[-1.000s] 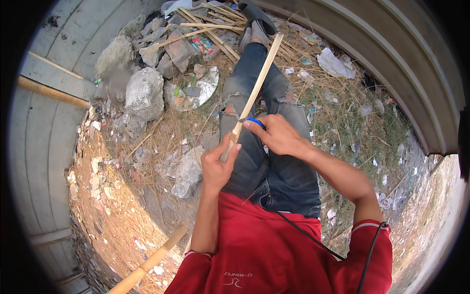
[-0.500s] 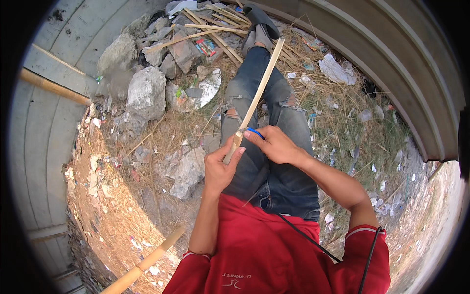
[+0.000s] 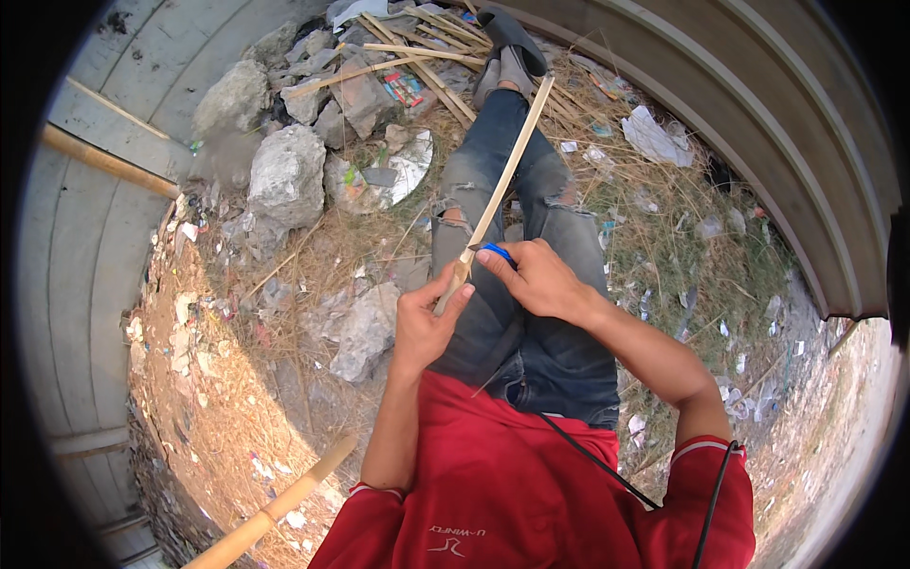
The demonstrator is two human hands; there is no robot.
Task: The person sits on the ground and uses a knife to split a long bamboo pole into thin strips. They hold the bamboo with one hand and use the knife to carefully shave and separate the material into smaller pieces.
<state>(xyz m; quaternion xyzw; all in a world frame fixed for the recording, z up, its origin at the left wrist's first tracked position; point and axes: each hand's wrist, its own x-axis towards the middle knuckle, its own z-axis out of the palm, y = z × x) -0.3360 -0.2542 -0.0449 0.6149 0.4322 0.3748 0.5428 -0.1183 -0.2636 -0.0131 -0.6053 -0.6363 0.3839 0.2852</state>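
Observation:
A long pale bamboo strip point(image 3: 512, 166) slants away from me above my outstretched legs, its far end near my shoes. My left hand point(image 3: 427, 313) is closed around its near end, thumb along the side. In my right hand point(image 3: 538, 277) is a knife with a blue handle point(image 3: 497, 254), gripped with the thumb toward the blade. The short dark blade lies against the strip just beyond my left fingers. Part of the handle is hidden inside my right fist.
More bamboo strips point(image 3: 431, 52) lie in a pile by my feet. Grey rocks point(image 3: 286, 178) stand to the left, with another rock point(image 3: 365, 332) nearer. A bamboo pole point(image 3: 270, 512) lies at lower left. Metal sheeting point(image 3: 758, 123) curves along the right; grey panels point(image 3: 66, 284) wall the left.
My right hand has shifted slightly to the right, and the dark blade now shows more plainly on the strip. The left hand keeps its hold; the view has moved a little.

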